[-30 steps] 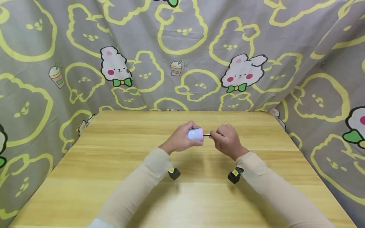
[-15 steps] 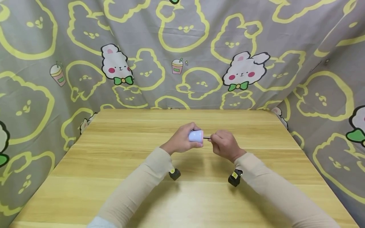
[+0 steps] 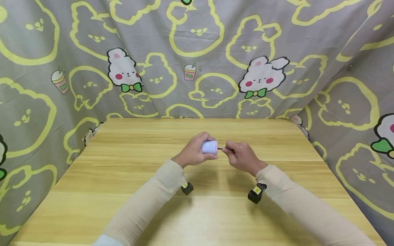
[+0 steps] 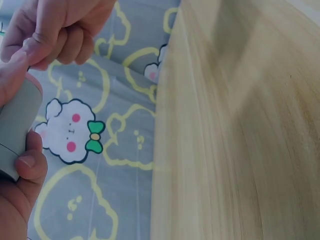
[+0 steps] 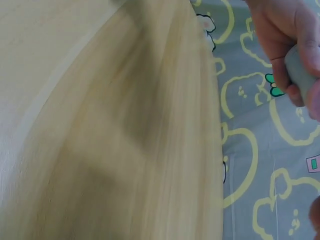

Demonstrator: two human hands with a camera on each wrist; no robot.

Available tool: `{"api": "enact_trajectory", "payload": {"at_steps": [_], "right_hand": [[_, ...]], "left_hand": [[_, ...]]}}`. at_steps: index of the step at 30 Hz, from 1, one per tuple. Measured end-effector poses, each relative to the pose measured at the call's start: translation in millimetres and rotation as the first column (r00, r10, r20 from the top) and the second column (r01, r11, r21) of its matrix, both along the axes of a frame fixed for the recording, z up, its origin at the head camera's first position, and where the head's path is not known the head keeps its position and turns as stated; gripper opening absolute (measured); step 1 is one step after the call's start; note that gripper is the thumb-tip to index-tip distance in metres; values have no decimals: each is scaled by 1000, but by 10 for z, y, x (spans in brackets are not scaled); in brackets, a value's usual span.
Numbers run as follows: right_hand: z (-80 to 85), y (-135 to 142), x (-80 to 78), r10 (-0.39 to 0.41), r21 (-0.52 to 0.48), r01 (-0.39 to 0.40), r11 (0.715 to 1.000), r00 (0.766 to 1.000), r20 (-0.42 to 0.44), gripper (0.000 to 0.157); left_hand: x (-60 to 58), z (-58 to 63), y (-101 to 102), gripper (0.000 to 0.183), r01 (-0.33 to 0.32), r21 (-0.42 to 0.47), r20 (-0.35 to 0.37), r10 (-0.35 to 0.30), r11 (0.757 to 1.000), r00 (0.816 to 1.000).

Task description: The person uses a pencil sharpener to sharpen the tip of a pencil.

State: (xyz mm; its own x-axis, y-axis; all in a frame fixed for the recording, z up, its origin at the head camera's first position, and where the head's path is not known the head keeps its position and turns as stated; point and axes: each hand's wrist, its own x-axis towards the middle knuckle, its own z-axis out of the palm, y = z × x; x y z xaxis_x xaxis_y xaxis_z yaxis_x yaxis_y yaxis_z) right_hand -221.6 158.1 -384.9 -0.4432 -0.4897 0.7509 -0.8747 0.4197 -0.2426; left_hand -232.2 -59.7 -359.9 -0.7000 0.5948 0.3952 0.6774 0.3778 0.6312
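My left hand (image 3: 194,150) grips a small light-blue cylinder (image 3: 209,147), its thumb and fingers wrapped around the sides. The cylinder lies sideways above the table, its pink-rimmed end facing right. Out of that end sticks a thin, shiny metal rod (image 3: 220,148). Thumb and index finger of my right hand (image 3: 243,157) pinch the rod's outer part, with the other fingers curled; that part is hidden by them. In the left wrist view the cylinder (image 4: 20,117) shows a thin seam near its lower end. The right wrist view catches only part of the cylinder (image 5: 299,70).
Below both hands is a wood-grain table (image 3: 203,212). A grey curtain (image 3: 212,44) with yellow outlines and white rabbits hangs behind it and at both sides. Small black cameras (image 3: 186,188) hang beneath each wrist.
My right hand has lowered slightly and shifted, its knuckles turned differently around the rod, and now sits closer to the cylinder. My left hand stays nearly still with the cylinder.
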Motion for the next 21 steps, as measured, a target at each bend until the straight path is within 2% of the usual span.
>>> {"api": "enact_trajectory", "payload": {"at_steps": [3,6,10,12,14,15,16,18,19,20,21], "right_hand": [[63,-15,32,-2,-14,4,1000,993,121,31],[137,-26,57,-11,-34,21,999,963,268,32],[214,-35,71,-35,-45,63,997,888,458,32],[243,-45,71,-47,-47,86,995,837,545,31],[279,-57,72,-50,-52,108,993,764,643,31],[299,-61,71,-40,-60,115,992,712,701,30],[325,-65,73,-25,-73,125,990,647,762,30],[383,-63,72,10,-92,141,986,496,868,31],[410,-55,69,13,-86,151,985,429,903,31],[435,-48,66,6,-71,159,985,377,926,32],[455,-41,61,-5,-55,166,985,342,940,33]], "left_hand": [[-7,-14,-1,45,2,-1,-45,-2,1000,999],[-18,-29,-2,46,16,16,-102,-14,1000,995],[-28,-62,0,46,31,37,-176,-24,999,984],[-33,-85,1,46,33,39,-218,-23,999,976],[-35,-103,6,47,36,44,-261,-23,998,965],[-35,-109,9,47,35,46,-282,-21,998,959],[-34,-114,13,47,33,47,-304,-18,998,953],[-28,-116,28,46,37,42,-342,-21,998,939],[-24,-115,38,45,38,34,-356,-23,999,934],[-20,-113,47,45,36,25,-367,-25,999,930],[-16,-109,55,44,34,17,-375,-26,999,927]]}}
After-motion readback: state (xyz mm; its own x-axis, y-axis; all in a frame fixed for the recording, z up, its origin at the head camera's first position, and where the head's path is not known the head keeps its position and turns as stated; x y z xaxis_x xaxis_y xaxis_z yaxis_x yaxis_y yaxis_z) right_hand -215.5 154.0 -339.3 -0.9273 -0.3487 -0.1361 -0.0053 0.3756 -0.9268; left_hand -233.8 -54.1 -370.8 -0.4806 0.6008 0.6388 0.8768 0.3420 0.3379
